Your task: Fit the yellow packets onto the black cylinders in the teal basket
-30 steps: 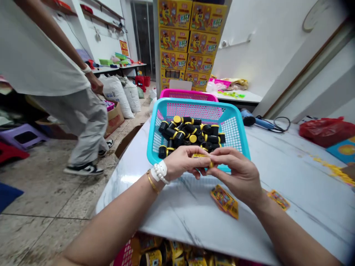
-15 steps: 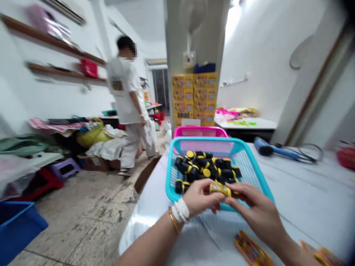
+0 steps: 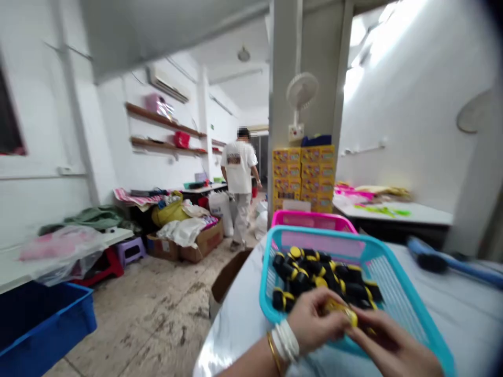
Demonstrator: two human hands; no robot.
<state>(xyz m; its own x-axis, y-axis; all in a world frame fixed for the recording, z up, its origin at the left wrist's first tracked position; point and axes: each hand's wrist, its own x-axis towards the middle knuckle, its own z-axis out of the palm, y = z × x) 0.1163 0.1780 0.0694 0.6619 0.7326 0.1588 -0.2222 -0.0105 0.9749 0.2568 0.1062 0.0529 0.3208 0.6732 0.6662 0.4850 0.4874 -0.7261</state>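
My left hand (image 3: 316,319), with white bands and a gold bracelet at the wrist, pinches a small yellow cylindrical item (image 3: 341,310) above the near rim of the turquoise basket (image 3: 396,262). The fingertips of my right hand (image 3: 387,335) close on the item's right end, partly hiding it. Many black pieces with yellow bands and caps (image 3: 314,272) lie in the basket. Behind it stands a pink basket (image 3: 314,215).
The baskets stand on a white marbled table (image 3: 239,314). A blue-handled tool (image 3: 451,259) lies at right. Yellow boxes (image 3: 302,178) are stacked by the pillar. A person (image 3: 239,173) is at the back, a blue bin (image 3: 51,324) at lower left.
The view has swung left and up, so the table and baskets appear lower and farther right. The person has walked farther away. Both hands still hold the yellow item.
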